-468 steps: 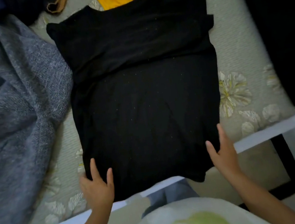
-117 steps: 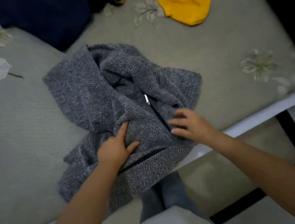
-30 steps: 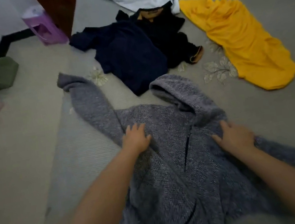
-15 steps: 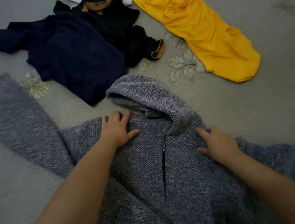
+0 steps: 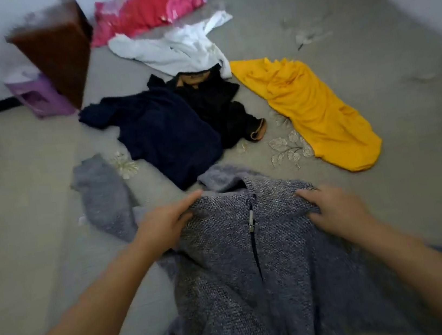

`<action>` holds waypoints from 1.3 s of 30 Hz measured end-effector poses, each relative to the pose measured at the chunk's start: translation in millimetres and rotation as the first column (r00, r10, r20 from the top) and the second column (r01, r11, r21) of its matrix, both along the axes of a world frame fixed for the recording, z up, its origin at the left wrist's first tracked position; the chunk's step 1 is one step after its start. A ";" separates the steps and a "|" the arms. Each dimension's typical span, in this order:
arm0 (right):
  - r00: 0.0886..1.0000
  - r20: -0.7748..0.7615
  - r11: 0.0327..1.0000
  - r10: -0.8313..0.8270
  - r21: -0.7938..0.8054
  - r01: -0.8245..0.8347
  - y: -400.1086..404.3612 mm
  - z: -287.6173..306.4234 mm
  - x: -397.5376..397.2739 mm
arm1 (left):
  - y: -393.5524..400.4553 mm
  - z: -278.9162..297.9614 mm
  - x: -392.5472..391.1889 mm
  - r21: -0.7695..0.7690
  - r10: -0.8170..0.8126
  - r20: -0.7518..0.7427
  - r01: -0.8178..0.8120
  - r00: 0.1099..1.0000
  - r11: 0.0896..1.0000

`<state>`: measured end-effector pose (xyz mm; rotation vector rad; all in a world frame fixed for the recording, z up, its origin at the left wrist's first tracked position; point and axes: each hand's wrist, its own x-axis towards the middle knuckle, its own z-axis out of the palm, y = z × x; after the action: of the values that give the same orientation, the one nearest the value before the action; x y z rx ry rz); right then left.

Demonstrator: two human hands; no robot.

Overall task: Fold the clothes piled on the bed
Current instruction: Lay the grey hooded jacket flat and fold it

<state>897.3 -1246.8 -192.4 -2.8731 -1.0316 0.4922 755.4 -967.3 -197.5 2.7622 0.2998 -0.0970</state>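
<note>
A grey knitted zip hoodie [image 5: 246, 277] lies front up on the grey-green bed [image 5: 27, 251]. Its zipper runs down the middle, and one sleeve [image 5: 104, 195] stretches out to the far left. The hood [image 5: 216, 179] lies bunched just beyond the collar. My left hand [image 5: 165, 226] grips the fabric at the hoodie's left shoulder. At the right shoulder my right hand [image 5: 336, 208] grips it with curled fingers. Both forearms reach in from the bottom of the view.
Beyond the hoodie lie a navy garment [image 5: 169, 134], a black garment [image 5: 216, 102], a yellow one [image 5: 312, 114] and a white one [image 5: 177, 48]. A red-pink bag [image 5: 149, 7] lies at the back. A brown cabinet [image 5: 56, 51] and purple stool [image 5: 36, 96] stand at far left.
Both hands went from lying flat on the hoodie's chest to gripping its shoulders, further apart. The hood now lies lower and flatter behind the collar. The view has tilted up.
</note>
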 end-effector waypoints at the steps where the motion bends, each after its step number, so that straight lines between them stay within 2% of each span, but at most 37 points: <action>1: 0.991 0.109 0.997 0.074 -0.015 -0.073 4.6 21.7 -1.3 | 0.8 21.5 -6.5 0.015 -0.019 0.051 0.019 0.998 1.000; 2: 0.961 0.233 0.988 0.151 -0.006 -0.154 8.2 44.0 -4.0 | 1.8 42.3 -13.8 0.041 -0.039 0.100 0.035 0.994 0.999; 4: 0.898 0.371 0.966 0.238 0.006 -0.258 12.0 89.3 -9.6 | 2.6 88.9 -26.6 0.078 0.004 0.189 -0.019 0.982 0.997; 6: 0.855 0.479 0.946 0.197 0.136 -0.294 10.7 123.1 -12.8 | 6.1 137.8 -38.9 0.123 0.030 0.303 -0.070 0.952 0.990; 9: 0.790 0.586 0.898 0.182 0.227 -0.376 6.6 178.9 -34.8 | 2.7 209.9 -71.0 0.274 -0.038 0.403 -0.081 0.914 0.958; 12: 0.696 0.709 0.871 0.116 0.264 -0.414 -4.4 217.8 -71.4 | -13.1 256.2 -103.7 0.077 0.222 0.434 -0.282 0.873 0.956; 13: 0.668 0.739 0.863 0.093 0.274 -0.424 -8.8 228.3 -85.5 | -16.3 265.9 -116.0 0.050 0.248 0.490 -0.310 0.836 0.949; 15: 0.613 0.790 0.848 0.029 0.305 -0.433 -16.4 249.8 -113.3 | -25.2 285.1 -142.6 0.107 0.194 0.606 -0.321 0.772 0.941; 18: 0.549 0.834 0.829 -0.055 0.345 -0.440 -25.1 281.0 -157.5 | -38.2 313.3 -187.5 0.415 -0.077 0.653 -0.272 0.753 0.868; 19: 0.533 0.841 0.813 -0.090 0.371 -0.449 -25.8 290.5 -171.8 | -36.7 316.2 -201.1 0.482 -0.118 0.672 -0.310 0.731 0.820; 23: 0.483 0.844 0.745 -0.233 0.474 -0.470 -17.0 335.8 -216.5 | -32.6 338.9 -240.1 0.497 -0.161 0.787 -0.459 0.595 0.736; 29: 0.414 0.867 0.658 -0.277 0.485 -0.576 -21.0 375.2 -256.3 | -31.5 372.2 -296.3 0.495 -0.331 0.867 -0.567 0.372 0.659; 34: 0.246 0.888 0.562 -0.389 0.441 -0.700 -46.5 369.6 -294.9 | -31.9 369.5 -338.1 0.501 -0.521 0.832 -0.661 0.190 0.560; 36: 0.217 0.890 0.544 -0.400 0.422 -0.725 -48.8 371.8 -304.6 | -32.0 368.3 -349.9 0.481 -0.549 0.821 -0.708 0.158 0.517; 39: 0.197 0.902 0.525 -0.384 0.389 -0.757 -42.2 379.4 -312.2 | -26.8 374.9 -362.5 0.493 -0.564 0.807 -0.730 0.178 0.474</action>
<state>585.2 -1288.9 187.0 -1.6938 -1.2066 -1.7293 392.9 -994.1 177.4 2.6808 0.1379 2.6875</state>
